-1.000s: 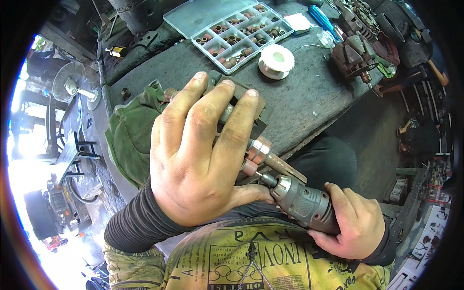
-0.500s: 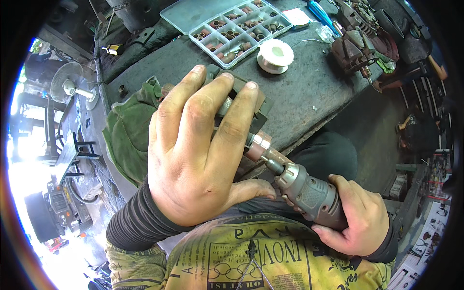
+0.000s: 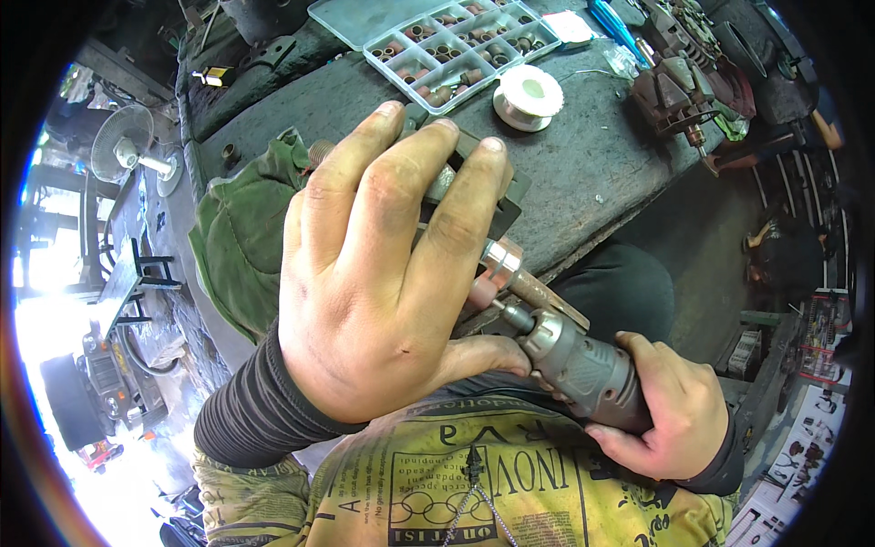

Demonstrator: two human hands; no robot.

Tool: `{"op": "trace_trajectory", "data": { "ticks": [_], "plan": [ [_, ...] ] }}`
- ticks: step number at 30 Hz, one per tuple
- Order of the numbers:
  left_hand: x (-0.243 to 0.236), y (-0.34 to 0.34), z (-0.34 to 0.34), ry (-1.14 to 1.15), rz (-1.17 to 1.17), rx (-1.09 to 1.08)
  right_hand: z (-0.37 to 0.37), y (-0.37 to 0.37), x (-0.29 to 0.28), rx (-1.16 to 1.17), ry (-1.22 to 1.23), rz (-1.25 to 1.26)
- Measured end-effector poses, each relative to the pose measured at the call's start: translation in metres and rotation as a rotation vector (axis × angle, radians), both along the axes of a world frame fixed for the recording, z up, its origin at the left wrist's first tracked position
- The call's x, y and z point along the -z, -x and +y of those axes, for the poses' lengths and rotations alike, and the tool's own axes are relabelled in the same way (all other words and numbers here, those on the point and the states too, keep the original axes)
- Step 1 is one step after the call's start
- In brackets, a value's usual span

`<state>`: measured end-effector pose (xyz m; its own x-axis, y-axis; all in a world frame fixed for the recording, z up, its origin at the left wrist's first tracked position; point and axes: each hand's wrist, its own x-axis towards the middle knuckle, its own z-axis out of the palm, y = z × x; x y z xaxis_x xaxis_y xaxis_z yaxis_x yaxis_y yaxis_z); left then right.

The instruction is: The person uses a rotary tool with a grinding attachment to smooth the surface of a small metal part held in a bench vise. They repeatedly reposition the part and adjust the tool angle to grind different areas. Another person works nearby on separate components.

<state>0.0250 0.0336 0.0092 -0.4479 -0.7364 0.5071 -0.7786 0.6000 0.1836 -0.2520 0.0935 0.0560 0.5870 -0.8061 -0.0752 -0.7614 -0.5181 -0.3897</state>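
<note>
My right hand [image 3: 670,406] is wrapped around the grey body of a handheld rotary grinder [image 3: 583,369]. The grinder's pinkish grinding bit [image 3: 483,290] sits right beside a shiny metal ring [image 3: 501,260]; whether they touch, I cannot tell. A dark vise [image 3: 510,201], partly hidden by my fingers, stands just beyond the ring. Over the vise, my left hand [image 3: 365,264] lies with its fingers stretched and spread. Its thumb reaches the grinder's front collar. What lies under the left palm is hidden.
On the dark workbench [image 3: 583,182] are a clear compartment box [image 3: 465,50] of small drum-shaped bits, a white spool [image 3: 529,98], a green cloth [image 3: 241,237] and a rusty machine part [image 3: 674,96] at right. A fan [image 3: 137,150] stands at far left.
The grinding bit now shows separately at the near side of the ring, where it overlapped the ring before. My left hand keeps its spread pose; the whole view has shifted slightly.
</note>
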Motion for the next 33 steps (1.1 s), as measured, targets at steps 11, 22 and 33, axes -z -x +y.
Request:
{"op": "trace_trajectory", "data": {
  "ticks": [11,22,33],
  "plan": [
    [-0.0004,0.0010,0.0001,0.017,-0.002,0.000,0.0006,0.0013,-0.0010,0.006,-0.016,0.012],
    [0.0006,0.0012,-0.0005,0.018,0.000,-0.001,-0.0001,0.0012,-0.0012,0.009,-0.033,0.005],
    [0.0009,0.0009,-0.0005,0.021,-0.001,-0.005,0.0003,0.0030,-0.0022,0.018,0.004,-0.003]
  ]
}}
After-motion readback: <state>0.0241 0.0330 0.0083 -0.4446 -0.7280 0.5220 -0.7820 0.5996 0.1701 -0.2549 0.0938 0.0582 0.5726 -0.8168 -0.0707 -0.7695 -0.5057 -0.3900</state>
